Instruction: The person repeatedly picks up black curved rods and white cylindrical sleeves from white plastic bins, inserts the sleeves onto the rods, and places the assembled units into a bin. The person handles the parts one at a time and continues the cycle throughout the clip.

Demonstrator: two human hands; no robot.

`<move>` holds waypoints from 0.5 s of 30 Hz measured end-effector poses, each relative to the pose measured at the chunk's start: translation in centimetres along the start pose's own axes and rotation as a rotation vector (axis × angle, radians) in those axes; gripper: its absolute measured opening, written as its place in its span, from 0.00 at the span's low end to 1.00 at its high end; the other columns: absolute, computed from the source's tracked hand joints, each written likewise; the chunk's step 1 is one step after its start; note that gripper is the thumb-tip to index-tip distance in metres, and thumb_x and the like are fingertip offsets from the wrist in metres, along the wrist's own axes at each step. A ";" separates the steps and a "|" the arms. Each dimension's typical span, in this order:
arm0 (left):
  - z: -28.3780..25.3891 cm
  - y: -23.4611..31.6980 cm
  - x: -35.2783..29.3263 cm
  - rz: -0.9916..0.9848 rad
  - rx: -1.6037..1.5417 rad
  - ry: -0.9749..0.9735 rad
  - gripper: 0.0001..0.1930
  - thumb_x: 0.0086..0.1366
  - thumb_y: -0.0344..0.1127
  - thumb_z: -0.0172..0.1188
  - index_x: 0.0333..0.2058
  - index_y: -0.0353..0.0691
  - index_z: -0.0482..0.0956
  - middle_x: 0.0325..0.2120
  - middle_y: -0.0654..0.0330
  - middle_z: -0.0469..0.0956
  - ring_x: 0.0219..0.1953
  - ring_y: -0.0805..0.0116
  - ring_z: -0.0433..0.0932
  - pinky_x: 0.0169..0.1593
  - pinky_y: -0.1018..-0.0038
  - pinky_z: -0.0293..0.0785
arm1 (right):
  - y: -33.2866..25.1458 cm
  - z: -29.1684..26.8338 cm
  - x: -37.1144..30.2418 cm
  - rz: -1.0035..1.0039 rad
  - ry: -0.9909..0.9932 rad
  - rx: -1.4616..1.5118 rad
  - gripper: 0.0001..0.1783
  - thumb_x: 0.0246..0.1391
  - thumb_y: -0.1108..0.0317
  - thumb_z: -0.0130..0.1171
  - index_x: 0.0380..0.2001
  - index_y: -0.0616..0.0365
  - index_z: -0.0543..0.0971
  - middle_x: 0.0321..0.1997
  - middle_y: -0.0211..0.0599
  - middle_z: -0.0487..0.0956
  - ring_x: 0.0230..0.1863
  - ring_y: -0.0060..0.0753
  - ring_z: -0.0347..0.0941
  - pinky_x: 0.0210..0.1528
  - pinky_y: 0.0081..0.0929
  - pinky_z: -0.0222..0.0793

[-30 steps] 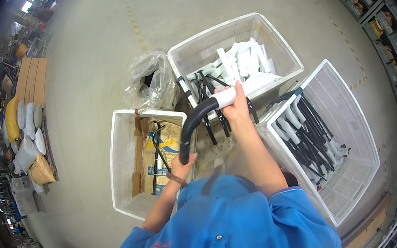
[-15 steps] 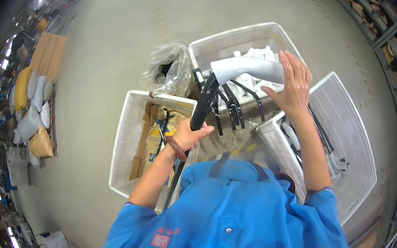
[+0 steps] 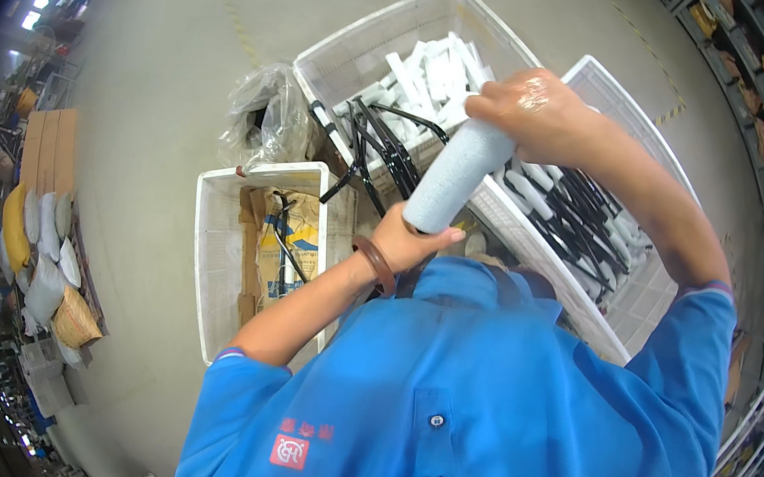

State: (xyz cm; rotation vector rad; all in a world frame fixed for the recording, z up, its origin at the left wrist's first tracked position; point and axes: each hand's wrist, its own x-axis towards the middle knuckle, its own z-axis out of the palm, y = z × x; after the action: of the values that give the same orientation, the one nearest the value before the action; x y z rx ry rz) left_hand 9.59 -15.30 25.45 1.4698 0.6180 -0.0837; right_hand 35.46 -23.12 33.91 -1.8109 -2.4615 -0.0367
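Observation:
A white foam sleeve [image 3: 455,179] stands slantwise in front of me, its upper end leaning to the right. My right hand [image 3: 535,114] is closed round that upper end. At the sleeve's lower end my left hand [image 3: 409,240] is closed, with a brown bangle on the wrist. Only a dark sliver of the black tube shows there, between the sleeve and my left hand; the rest is hidden. Just beyond, several bent black tubes [image 3: 384,150] lean over the edge of the far white crate [image 3: 349,46], which holds a heap of white foam pieces [image 3: 427,76].
The right crate [image 3: 606,75] is filled with black tubes in white sleeves [image 3: 568,220]. A left crate [image 3: 207,245] contains a brown paper sack [image 3: 290,241] and some black tubing. Clear plastic bag [image 3: 268,113] behind it; shelving [image 3: 755,114] far right; sacks [image 3: 48,281] far left.
My right hand has gone from open beside the sleeve to closed round its end. The sleeve has swung more upright and covers the black tube down to my left hand. My view has shifted.

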 end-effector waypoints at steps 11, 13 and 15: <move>-4.8 6.0 4.0 0.292 -0.184 0.057 0.24 0.59 0.46 0.67 0.47 0.35 0.73 0.17 0.69 0.69 0.14 0.82 0.63 0.17 0.82 0.57 | -8.2 5.6 -1.7 0.212 0.770 0.067 0.35 0.50 0.61 0.61 0.61 0.56 0.67 0.60 0.43 0.72 0.62 0.43 0.67 0.66 0.45 0.56; -3.8 9.5 7.3 0.342 -0.297 0.067 0.34 0.64 0.65 0.55 0.46 0.32 0.73 0.14 0.68 0.65 0.12 0.81 0.59 0.16 0.82 0.53 | -8.6 7.9 -0.4 0.416 0.673 0.535 0.42 0.48 0.53 0.65 0.63 0.60 0.64 0.61 0.47 0.71 0.63 0.48 0.65 0.66 0.45 0.55; -0.7 12.8 11.4 0.523 -0.304 -0.025 0.38 0.62 0.69 0.54 0.47 0.31 0.72 0.13 0.67 0.65 0.12 0.80 0.59 0.17 0.81 0.53 | -7.2 10.0 1.3 0.567 0.606 1.076 0.51 0.45 0.44 0.68 0.63 0.66 0.60 0.57 0.52 0.72 0.57 0.52 0.69 0.62 0.42 0.61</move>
State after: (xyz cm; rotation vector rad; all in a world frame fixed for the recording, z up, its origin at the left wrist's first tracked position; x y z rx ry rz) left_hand 24.33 -9.48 31.97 1.2881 0.1985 0.3838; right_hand 27.68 -23.30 24.27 -1.5272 -1.0975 0.5575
